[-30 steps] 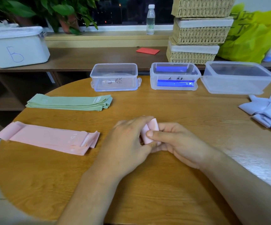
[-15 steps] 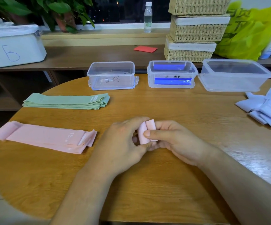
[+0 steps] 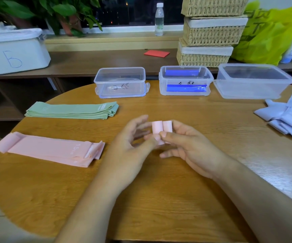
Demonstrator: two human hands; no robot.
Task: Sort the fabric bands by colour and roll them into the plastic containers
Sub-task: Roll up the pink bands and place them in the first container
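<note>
A small rolled pink band stands upright above the middle of the round wooden table. My right hand pinches it with thumb and fingers. My left hand is beside it with fingers spread, thumb tip touching the roll's lower end. Flat pink bands lie at the left, a stack of green bands behind them. Pale lilac bands lie at the right edge. Three clear plastic containers stand at the back: a left one, a middle one holding blue rolls, a larger right one.
Behind the table runs a wooden shelf with a white lidded bin, a red card, stacked wicker baskets, a yellow-green bag and a water bottle. Potted plants stand at the back left.
My left hand has opened its fingers and drawn slightly away from the pink roll, which my right hand holds a little higher and more exposed.
</note>
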